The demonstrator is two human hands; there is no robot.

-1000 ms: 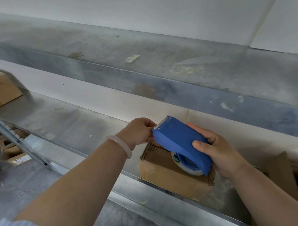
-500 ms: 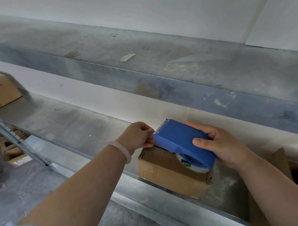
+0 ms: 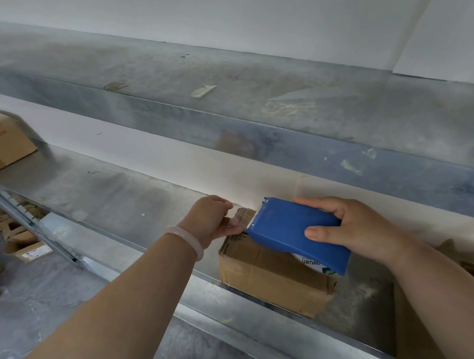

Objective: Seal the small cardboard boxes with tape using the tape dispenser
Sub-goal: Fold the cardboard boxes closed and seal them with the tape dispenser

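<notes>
— Small cardboard box sits on the metal shelf at lower centre of the frame, flaps down, so we can't see what's inside.
— And the tape dispenser?
— Blue, tilted over the box top, its toothed edge above the box's far left corner. We see the right hand wrapped around its body, thumb on the near side; the tape roll peeks out underneath.
— The left hand?
— Fingers curled, pinching the clear tape end just beside the teeth.
— Other containers?
— We make out a closed brown box at upper left on the same shelf, labelled boxes at lower left below it, and a carton at lower right, its inside dark to us.
</notes>
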